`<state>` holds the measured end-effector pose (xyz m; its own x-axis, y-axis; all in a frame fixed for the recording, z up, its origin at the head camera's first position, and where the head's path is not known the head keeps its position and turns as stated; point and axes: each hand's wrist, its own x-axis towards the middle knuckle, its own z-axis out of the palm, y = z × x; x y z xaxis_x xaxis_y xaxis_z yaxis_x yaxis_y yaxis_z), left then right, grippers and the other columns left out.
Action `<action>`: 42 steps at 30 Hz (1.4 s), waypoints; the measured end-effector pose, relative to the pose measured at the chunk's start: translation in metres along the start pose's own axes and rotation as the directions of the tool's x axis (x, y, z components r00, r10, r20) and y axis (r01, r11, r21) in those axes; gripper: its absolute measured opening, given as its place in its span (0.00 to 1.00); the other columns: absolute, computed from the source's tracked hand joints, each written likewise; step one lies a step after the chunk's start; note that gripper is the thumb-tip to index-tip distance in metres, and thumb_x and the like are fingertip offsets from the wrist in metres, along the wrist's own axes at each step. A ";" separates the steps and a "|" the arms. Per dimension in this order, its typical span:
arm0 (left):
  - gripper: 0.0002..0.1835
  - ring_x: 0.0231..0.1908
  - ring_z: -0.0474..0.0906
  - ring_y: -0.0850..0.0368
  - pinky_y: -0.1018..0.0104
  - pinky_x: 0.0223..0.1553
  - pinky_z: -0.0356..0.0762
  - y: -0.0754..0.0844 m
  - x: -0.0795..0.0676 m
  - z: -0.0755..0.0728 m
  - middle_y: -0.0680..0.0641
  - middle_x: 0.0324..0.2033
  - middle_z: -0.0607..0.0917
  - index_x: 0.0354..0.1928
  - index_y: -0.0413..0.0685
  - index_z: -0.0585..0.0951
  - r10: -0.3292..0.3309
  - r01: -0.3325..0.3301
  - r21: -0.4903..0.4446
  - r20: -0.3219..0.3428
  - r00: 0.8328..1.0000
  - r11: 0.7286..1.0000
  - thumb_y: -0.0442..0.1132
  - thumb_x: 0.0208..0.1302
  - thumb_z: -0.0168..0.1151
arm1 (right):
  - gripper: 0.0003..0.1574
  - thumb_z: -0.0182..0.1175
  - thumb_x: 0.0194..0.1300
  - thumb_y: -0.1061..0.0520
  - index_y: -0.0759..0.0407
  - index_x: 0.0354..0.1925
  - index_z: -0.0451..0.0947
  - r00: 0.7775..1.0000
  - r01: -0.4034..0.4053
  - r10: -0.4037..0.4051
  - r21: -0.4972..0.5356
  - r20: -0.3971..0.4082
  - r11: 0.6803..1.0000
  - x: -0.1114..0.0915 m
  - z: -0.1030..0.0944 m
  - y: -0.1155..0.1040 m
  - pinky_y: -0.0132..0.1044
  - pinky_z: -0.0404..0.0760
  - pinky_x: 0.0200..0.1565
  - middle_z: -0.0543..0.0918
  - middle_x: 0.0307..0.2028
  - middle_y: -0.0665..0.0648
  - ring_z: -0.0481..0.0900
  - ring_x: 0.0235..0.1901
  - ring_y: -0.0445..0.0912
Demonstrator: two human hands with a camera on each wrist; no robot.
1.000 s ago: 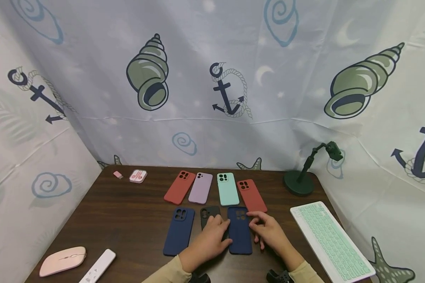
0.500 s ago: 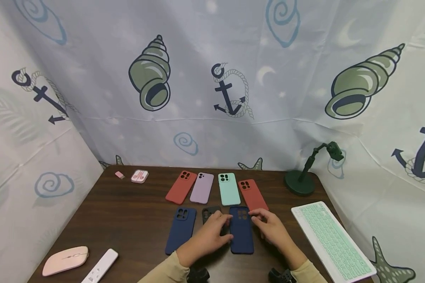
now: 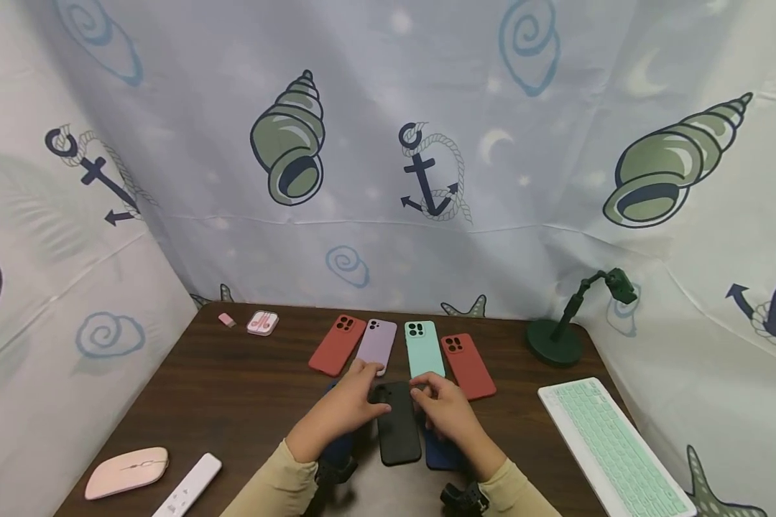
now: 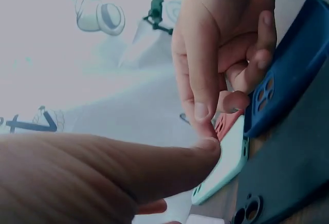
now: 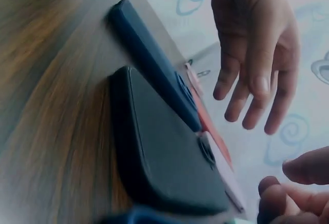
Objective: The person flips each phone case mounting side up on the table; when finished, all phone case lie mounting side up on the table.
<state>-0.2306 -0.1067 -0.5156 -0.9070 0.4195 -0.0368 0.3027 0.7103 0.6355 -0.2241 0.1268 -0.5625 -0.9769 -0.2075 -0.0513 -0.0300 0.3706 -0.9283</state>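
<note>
A black phone case (image 3: 399, 434) lies camera-cutout end away from me on the wooden table. My left hand (image 3: 341, 411) hovers at its left upper side, thumb tip overlapping it in the head view; the right wrist view shows this hand's (image 5: 259, 44) fingers extended, holding nothing. At the case's upper right is my right hand (image 3: 449, 413), its fingers loosely bent around empty space, as the left wrist view confirms. A dark blue phone case (image 3: 441, 454) sits partly hidden under my right hand. Another dark blue case (image 5: 154, 62) is mostly covered by my left arm in the head view.
Behind are a red case (image 3: 338, 346), a purple case (image 3: 378, 341), a mint case (image 3: 425, 348) and another red case (image 3: 468, 366). Right stand a green lamp (image 3: 554, 343) and a keyboard (image 3: 611, 441); left lie a mouse (image 3: 127, 474) and a white remote-like bar (image 3: 187, 487).
Both hands have shifted left, from either side of the right blue case to either side of the black case, uncovering the black case. The head view has shifted slightly.
</note>
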 end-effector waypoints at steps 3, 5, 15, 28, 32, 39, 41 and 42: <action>0.40 0.43 0.78 0.51 0.56 0.42 0.78 -0.004 0.000 -0.001 0.39 0.53 0.70 0.71 0.40 0.67 -0.035 0.035 -0.016 0.006 0.999 0.999 0.47 0.61 0.74 | 0.18 0.59 0.74 0.48 0.52 0.58 0.80 0.999 0.036 -0.036 0.000 -0.020 0.999 0.007 0.009 0.004 0.39 0.73 0.13 0.83 0.31 0.63 0.73 0.12 0.45; 0.39 0.40 0.76 0.53 0.56 0.41 0.77 -0.005 0.001 0.001 0.40 0.51 0.70 0.69 0.40 0.69 -0.053 0.053 -0.017 0.016 0.998 0.998 0.47 0.61 0.74 | 0.18 0.59 0.75 0.48 0.51 0.58 0.80 0.997 0.068 -0.068 0.001 -0.024 0.998 0.010 0.010 0.012 0.39 0.74 0.16 0.83 0.30 0.60 0.73 0.12 0.44; 0.39 0.45 0.80 0.52 0.53 0.44 0.80 -0.011 0.007 0.011 0.37 0.57 0.74 0.67 0.39 0.72 -0.120 0.120 0.009 0.142 0.982 0.993 0.54 0.60 0.73 | 0.18 0.57 0.76 0.47 0.49 0.57 0.82 0.999 0.048 -0.048 -0.034 0.002 0.998 0.017 0.007 0.034 0.41 0.72 0.11 0.86 0.31 0.55 0.75 0.14 0.47; 0.41 0.42 0.76 0.53 0.52 0.44 0.78 -0.012 0.008 0.017 0.38 0.55 0.73 0.69 0.39 0.71 -0.131 0.129 0.023 0.159 0.979 0.991 0.55 0.60 0.73 | 0.18 0.58 0.75 0.51 0.51 0.59 0.81 0.999 0.041 -0.039 -0.087 0.019 0.995 0.017 0.008 0.033 0.42 0.75 0.12 0.85 0.29 0.52 0.73 0.12 0.44; 0.42 0.42 0.76 0.54 0.53 0.44 0.78 -0.013 0.008 0.017 0.38 0.55 0.73 0.70 0.41 0.71 -0.126 0.124 0.019 0.159 0.979 0.992 0.56 0.61 0.72 | 0.18 0.59 0.74 0.51 0.49 0.59 0.81 0.999 0.050 -0.049 -0.055 0.019 0.997 0.019 0.008 0.035 0.43 0.75 0.12 0.85 0.30 0.53 0.73 0.13 0.44; 0.37 0.32 0.78 0.59 0.59 0.35 0.76 -0.013 0.006 0.015 0.37 0.53 0.72 0.68 0.45 0.73 -0.098 0.106 -0.037 0.182 0.978 0.994 0.55 0.62 0.72 | 0.18 0.59 0.74 0.50 0.45 0.60 0.80 0.998 0.059 -0.058 -0.013 0.030 0.998 0.021 0.005 0.037 0.44 0.75 0.12 0.85 0.31 0.54 0.74 0.14 0.45; 0.36 0.30 0.77 0.59 0.61 0.34 0.75 -0.013 0.005 0.014 0.37 0.53 0.72 0.68 0.46 0.73 -0.090 0.100 -0.047 0.185 0.979 0.994 0.55 0.62 0.71 | 0.19 0.59 0.74 0.51 0.42 0.61 0.79 0.997 0.065 -0.065 0.006 0.040 0.998 0.021 0.004 0.038 0.43 0.75 0.12 0.85 0.32 0.55 0.74 0.14 0.45; 0.36 0.30 0.77 0.59 0.61 0.34 0.75 -0.013 0.005 0.014 0.36 0.52 0.72 0.67 0.46 0.73 -0.087 0.097 -0.048 0.184 0.979 0.994 0.55 0.62 0.71 | 0.19 0.59 0.74 0.51 0.41 0.61 0.79 0.997 0.066 -0.067 0.018 0.048 0.998 0.021 0.004 0.038 0.43 0.74 0.12 0.85 0.33 0.56 0.74 0.14 0.45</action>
<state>-0.2345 -0.1058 -0.5348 -0.8605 0.4531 -0.2327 0.1991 0.7197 0.6652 -0.2446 0.1329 -0.6004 -0.9615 -0.2748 -0.0063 -0.0909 0.3395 -0.9362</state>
